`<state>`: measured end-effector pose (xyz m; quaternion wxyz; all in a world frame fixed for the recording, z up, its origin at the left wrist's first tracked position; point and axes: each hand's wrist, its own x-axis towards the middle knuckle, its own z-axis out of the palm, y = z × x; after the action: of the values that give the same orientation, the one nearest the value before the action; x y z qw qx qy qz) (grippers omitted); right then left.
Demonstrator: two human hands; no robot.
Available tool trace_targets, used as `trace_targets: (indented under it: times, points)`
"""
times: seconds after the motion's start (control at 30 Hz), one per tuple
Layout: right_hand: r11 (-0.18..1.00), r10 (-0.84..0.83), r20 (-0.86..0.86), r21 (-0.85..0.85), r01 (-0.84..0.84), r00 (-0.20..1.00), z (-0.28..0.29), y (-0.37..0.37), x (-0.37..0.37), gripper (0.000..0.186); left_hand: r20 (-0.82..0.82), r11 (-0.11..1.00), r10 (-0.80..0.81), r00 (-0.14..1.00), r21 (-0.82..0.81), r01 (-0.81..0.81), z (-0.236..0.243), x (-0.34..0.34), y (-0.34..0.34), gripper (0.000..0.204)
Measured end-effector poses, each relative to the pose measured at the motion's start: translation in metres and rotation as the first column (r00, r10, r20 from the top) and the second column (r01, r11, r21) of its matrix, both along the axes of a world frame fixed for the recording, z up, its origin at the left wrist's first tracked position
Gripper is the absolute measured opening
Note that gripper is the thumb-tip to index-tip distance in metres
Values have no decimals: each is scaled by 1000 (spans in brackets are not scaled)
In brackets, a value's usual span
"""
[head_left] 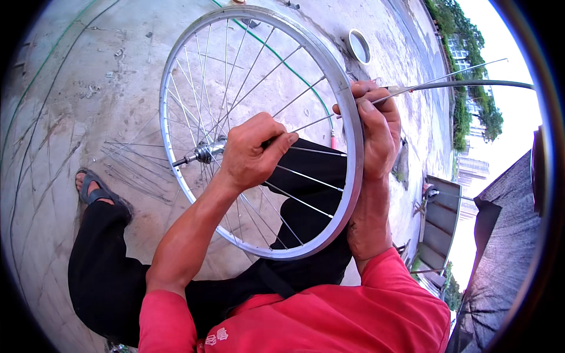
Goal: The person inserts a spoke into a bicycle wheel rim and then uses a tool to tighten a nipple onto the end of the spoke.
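Observation:
A silver bicycle wheel rim [351, 176] stands tilted in front of my lap, with thin spokes running to its hub [206, 153]. My left hand [256, 150] is inside the wheel, its thumb and curled fingers pinching a spoke [315, 122] that reaches toward the right side of the rim. Outside that same side, my right hand [376, 126] has its fingers closed around a thin metal rod [435, 78] pointing away to the right. The rod's end at the rim is partly hidden by the fingers. Whether a dark curved rod [482, 83] beside it is also held, I cannot tell.
Several loose spokes [138, 170] lie on the concrete by my sandalled foot [100, 191]. A green hose [300, 73] passes behind the wheel. A round metal bowl [359, 47] sits farther off. Dark umbrella fabric [500, 241] hangs at right.

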<state>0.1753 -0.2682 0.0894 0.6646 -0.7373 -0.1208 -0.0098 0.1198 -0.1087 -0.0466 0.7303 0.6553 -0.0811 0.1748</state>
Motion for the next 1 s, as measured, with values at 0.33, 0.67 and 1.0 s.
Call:
trace_targets:
  times: [0.33, 0.67, 1.0]
  points:
    - [999, -23, 4, -29, 23, 1000, -1, -6, -3, 9, -2, 999, -37, 999, 17, 37, -2, 0, -12, 14]
    - [1000, 0, 2, 4, 0, 1000, -1, -8, -8, 8, 2, 998, -70, 998, -7, 70, 1, -5, -11, 14]
    - [1000, 9, 13, -3, -9, 1000, 2, 1, -6, 9, 1, 997, -79, 997, 4, 79, 6, -5, -3, 15]
